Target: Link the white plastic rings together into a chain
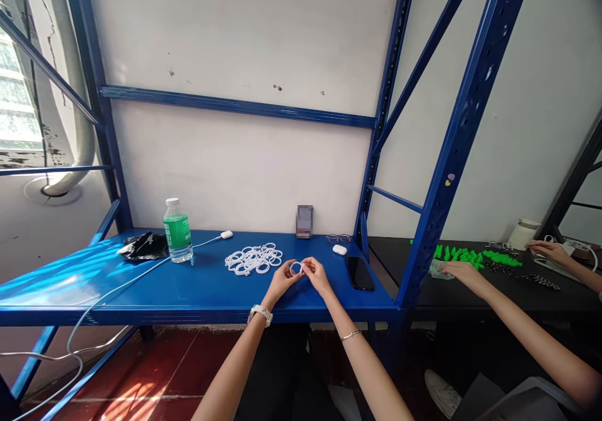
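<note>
Between my two hands, just above the front of the blue table [211, 297], is a small white ring [295, 264]. My left hand [282, 281] grips the ring's left side with its fingers. On the other side, the fingertips of my right hand [316, 274] pinch the ring's right edge. A pile of similar white rings [254, 258] lies on the table, just left of and behind my left hand. Whether the rings in the pile are linked to each other I cannot tell.
A water bottle [177, 231], a black plastic bag [145, 246] and a white cable [136, 278] are on the left. A black phone [360, 273], white earbud case [339, 250] and glasses [338, 238] lie right. A co-worker's hand [463, 271] is beside green pieces [458, 255] on the black table.
</note>
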Demonstrator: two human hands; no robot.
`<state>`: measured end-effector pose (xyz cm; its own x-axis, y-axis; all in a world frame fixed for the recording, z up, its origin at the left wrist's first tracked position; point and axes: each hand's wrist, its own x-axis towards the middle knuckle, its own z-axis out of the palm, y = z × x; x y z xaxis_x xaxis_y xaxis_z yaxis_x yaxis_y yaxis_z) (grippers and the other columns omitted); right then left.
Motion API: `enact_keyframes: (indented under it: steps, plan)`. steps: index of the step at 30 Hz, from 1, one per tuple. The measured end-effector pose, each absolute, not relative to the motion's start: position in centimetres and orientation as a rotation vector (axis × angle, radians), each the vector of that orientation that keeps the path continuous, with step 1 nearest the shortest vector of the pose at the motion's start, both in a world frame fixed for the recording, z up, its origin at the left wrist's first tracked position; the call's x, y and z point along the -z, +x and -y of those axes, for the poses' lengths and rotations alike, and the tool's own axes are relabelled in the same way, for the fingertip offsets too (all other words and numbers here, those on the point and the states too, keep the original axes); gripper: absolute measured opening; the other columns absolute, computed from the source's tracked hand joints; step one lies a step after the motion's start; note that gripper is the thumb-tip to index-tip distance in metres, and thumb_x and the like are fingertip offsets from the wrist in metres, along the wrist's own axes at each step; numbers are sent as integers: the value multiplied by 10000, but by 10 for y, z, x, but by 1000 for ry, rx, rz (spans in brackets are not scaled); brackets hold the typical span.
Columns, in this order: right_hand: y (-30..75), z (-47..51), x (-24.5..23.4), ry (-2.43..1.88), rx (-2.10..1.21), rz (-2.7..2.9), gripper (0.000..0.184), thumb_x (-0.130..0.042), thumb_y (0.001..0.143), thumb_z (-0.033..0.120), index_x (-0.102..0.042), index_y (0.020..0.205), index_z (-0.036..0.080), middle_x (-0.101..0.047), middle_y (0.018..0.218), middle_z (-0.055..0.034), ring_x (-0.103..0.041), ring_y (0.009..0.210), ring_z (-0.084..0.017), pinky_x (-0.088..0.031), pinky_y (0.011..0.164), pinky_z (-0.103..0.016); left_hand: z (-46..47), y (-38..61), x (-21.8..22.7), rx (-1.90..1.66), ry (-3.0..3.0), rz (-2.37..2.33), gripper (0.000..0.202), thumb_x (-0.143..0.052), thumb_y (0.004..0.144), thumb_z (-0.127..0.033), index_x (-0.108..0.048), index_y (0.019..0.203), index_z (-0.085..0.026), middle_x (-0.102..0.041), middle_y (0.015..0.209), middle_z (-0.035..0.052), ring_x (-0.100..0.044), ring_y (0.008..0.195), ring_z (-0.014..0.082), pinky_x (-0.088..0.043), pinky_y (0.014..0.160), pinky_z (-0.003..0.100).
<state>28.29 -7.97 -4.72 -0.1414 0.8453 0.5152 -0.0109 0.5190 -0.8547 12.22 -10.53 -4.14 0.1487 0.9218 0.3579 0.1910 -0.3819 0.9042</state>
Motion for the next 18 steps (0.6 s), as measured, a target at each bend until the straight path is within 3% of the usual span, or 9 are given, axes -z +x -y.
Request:
enact_keyframes:
  steps: [18]
  plan:
    - [283,82,45,-766,-854,1589,258,-731,741,418,-710,890,209,-709,834,-44,-667,804,-210,-540,734,-318,96,120,50,-1335,1702,-1070,588,-704,685,-416,-606,1212,-174,-641,872,26,-565,649,131,-492,630,269]
